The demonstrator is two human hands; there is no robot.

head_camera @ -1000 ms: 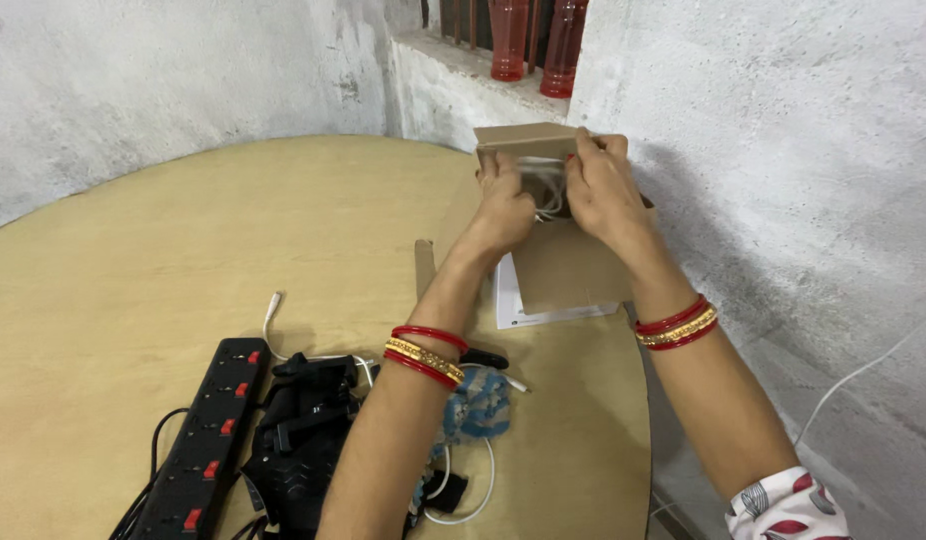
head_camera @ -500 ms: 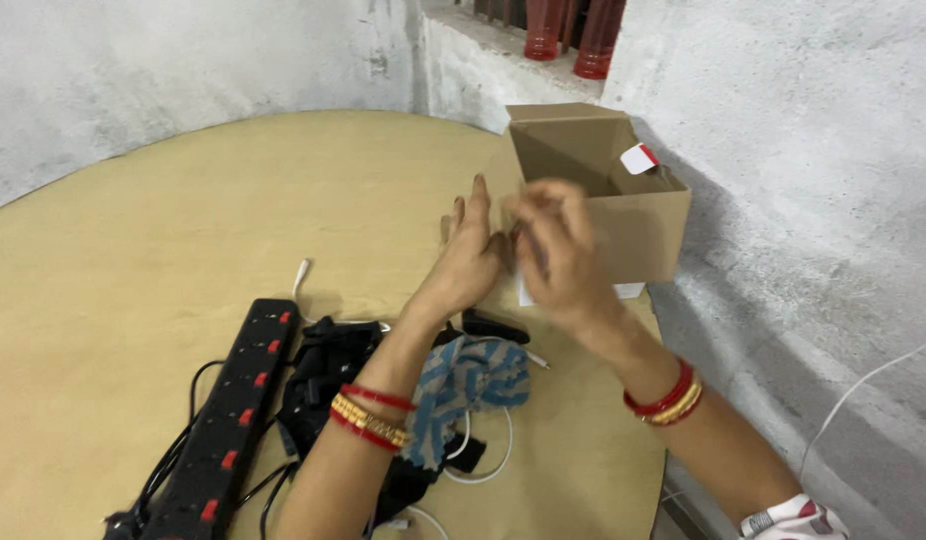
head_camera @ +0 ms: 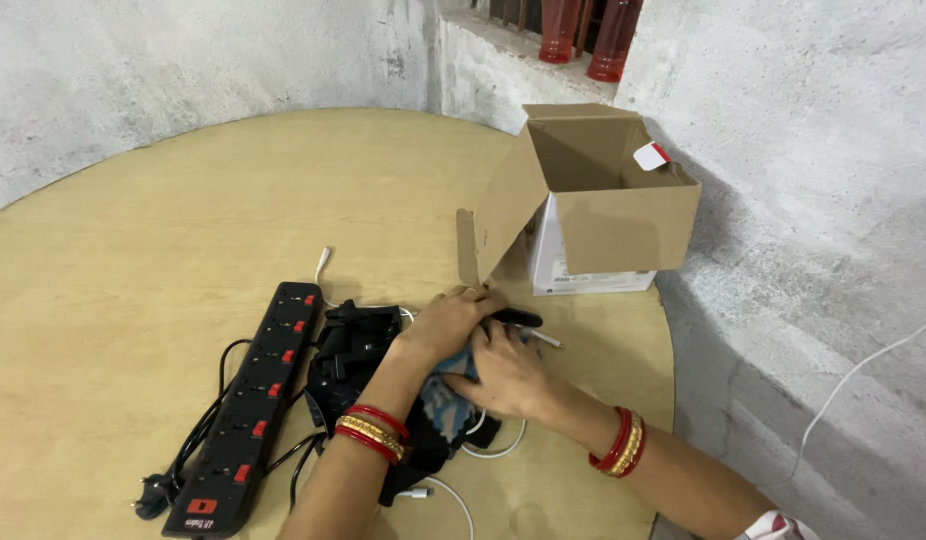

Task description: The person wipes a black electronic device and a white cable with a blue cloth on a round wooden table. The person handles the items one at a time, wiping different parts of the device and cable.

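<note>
On the left of the round worktop (head_camera: 183, 200) lies a black power strip (head_camera: 251, 398), beside a heap of black cables (head_camera: 348, 350). The left hand (head_camera: 448, 322) and right hand (head_camera: 503, 375) both close their grip on a blue patterned cloth (head_camera: 445, 400) there. Far right, a cardboard box (head_camera: 603, 190) stands open, not yet filled.

A crumpled blue-and-grey patterned cloth (head_camera: 445, 400) lies bunched atop tangled cables (head_camera: 358, 350).
</note>
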